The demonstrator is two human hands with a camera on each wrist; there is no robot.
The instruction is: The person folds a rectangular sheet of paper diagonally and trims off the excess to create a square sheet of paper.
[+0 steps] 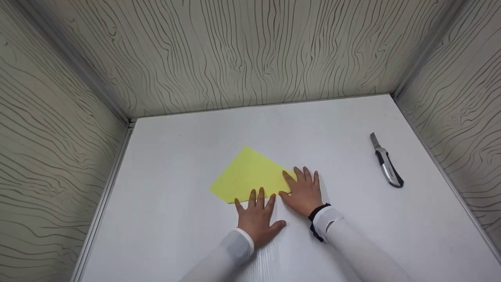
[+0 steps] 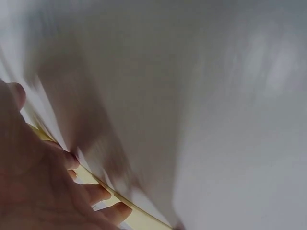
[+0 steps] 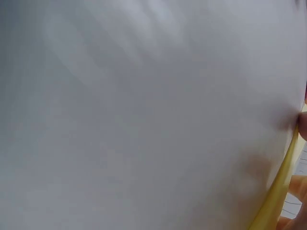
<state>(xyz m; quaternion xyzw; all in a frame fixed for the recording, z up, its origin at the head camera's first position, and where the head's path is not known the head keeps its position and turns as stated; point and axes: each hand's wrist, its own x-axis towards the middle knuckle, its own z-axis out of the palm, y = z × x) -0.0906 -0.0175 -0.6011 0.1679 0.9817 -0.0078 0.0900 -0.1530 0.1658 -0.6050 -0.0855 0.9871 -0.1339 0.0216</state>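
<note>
A folded sheet of yellow paper (image 1: 248, 170) lies on the white table, one corner pointing away from me and a straight edge facing me. With fingers spread, my left hand (image 1: 256, 223) touches that near edge with its fingertips. My right hand (image 1: 305, 196), also spread flat, rests on the paper's right corner and covers it. The left wrist view shows the left fingers (image 2: 98, 191) along the paper's thin edge. In the right wrist view the paper's edge (image 3: 276, 203) rises slightly beside the right fingers, which are mostly cut off by the frame.
A utility knife (image 1: 388, 166) with its blade out lies on the right of the white table (image 1: 176, 156), apart from the paper. Wood-patterned panels (image 1: 235, 51) stand behind the table and at both sides, with metal framing at the corners.
</note>
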